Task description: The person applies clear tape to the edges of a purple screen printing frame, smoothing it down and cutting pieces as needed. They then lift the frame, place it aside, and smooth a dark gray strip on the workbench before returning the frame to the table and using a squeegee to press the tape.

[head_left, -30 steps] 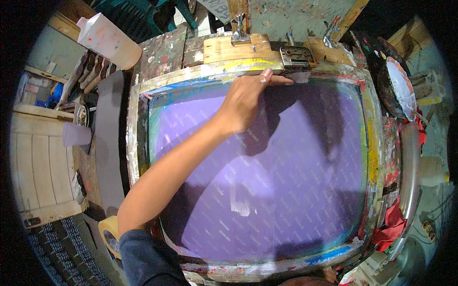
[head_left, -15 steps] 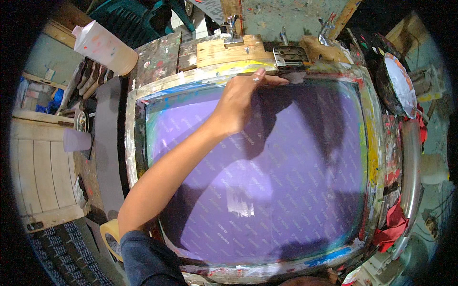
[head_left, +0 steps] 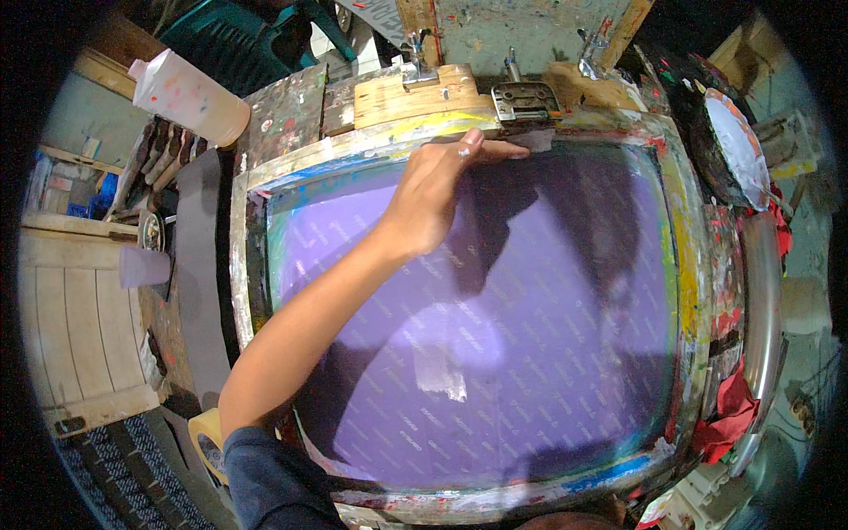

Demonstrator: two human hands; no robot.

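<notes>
My left hand (head_left: 430, 190) reaches across a screen-printing frame (head_left: 690, 274) to its far rail. The thumb points up and away, a finger stretches right along the rail's inner edge, and the other fingers are partly hidden. Nothing shows in its grasp. White specks mark the thumb. Inside the paint-smeared wooden frame lies a purple printed mesh or sheet (head_left: 565, 291), with a pale rectangular patch (head_left: 442, 377) near its middle. A metal hinge clamp (head_left: 523, 100) sits on the far rail, just beyond my fingers. No part of my right hand can be made out.
A translucent jug (head_left: 188, 97) stands at the far left, above a dark board (head_left: 200, 265). A tape roll (head_left: 208, 444) lies near my left elbow. Red cloth (head_left: 732, 413) and a clear tube (head_left: 760, 300) are along the right side. A green chair (head_left: 231, 49) is behind.
The whole view has shifted slightly. My left hand keeps nearly the same place and pose at the far rail; nothing has been picked up or let go.
</notes>
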